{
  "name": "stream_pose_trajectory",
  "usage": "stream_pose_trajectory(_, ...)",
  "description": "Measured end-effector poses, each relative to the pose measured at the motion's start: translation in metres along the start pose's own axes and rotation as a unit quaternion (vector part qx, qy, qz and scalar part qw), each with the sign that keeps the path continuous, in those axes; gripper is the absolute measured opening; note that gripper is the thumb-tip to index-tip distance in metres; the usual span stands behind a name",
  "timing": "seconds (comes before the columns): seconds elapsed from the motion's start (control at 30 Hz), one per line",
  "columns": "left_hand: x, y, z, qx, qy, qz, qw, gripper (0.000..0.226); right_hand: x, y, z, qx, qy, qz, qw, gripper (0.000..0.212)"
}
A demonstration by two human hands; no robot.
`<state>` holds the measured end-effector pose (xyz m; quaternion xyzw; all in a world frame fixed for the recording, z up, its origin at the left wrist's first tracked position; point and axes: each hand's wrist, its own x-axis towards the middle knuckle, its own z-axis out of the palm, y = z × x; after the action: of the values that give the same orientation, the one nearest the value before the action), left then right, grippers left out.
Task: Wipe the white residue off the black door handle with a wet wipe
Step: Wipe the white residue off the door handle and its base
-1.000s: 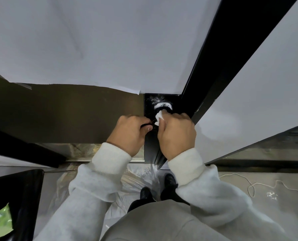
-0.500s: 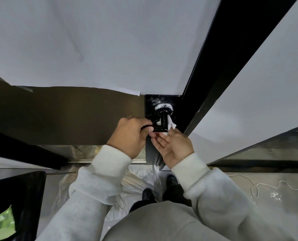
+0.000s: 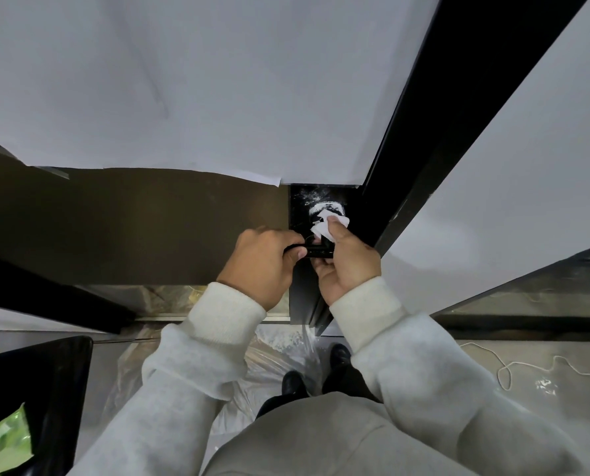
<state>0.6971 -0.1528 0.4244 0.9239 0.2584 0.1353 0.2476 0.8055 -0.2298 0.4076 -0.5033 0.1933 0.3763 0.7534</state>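
Note:
The black door handle [image 3: 316, 250] juts out from a black door stile [image 3: 302, 201] at the centre of the head view. White residue [image 3: 316, 208] rings the handle's round base and speckles the stile above it. My left hand [image 3: 262, 262] is closed around the lever's free end. My right hand [image 3: 347, 266] pinches a crumpled white wet wipe [image 3: 328, 225] and presses it against the handle's neck, just below the residue ring. The wipe and my fingers hide most of the neck.
White paper [image 3: 183, 97] covers the door panel above a brown band. A black frame [image 3: 458, 115] runs diagonally at the right. Plastic sheeting [image 3: 280, 345] covers the floor by my shoes. A white cord [image 3: 506, 369] lies at right, a black bin [image 3: 56, 389] with a green pack at lower left.
My right hand turned palm-up under the handle half a second ago, then rose and brought the wipe up onto the handle's neck. My left hand has kept its hold on the lever.

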Motion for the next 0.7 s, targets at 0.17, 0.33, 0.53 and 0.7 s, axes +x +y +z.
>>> stream_pose_trajectory(0.17, -0.001, 0.002, -0.002, -0.003, -0.005, 0.001, 1.000, 0.018, 0.012, 0.009, 0.001, 0.087, -0.025, 0.095, 0.991, 0.014)
stream_pose_trajectory(0.33, -0.001, 0.000, -0.001, -0.005, -0.008, 0.008, 1.000, 0.018, 0.019, 0.011, 0.002, 0.086, -0.035, 0.096, 0.991, 0.013)
stream_pose_trajectory(0.53, 0.000, -0.001, 0.000, -0.009, -0.002, 0.010, 1.000, 0.018, 0.007, 0.009, 0.008, 0.056, 0.021, 0.033, 0.998, 0.011)
stream_pose_trajectory(0.7, -0.001, -0.002, 0.001, -0.004, -0.001, 0.009, 1.000, 0.019, 0.004, 0.014, 0.002, -0.135, 0.051, -0.151, 0.978, 0.034)
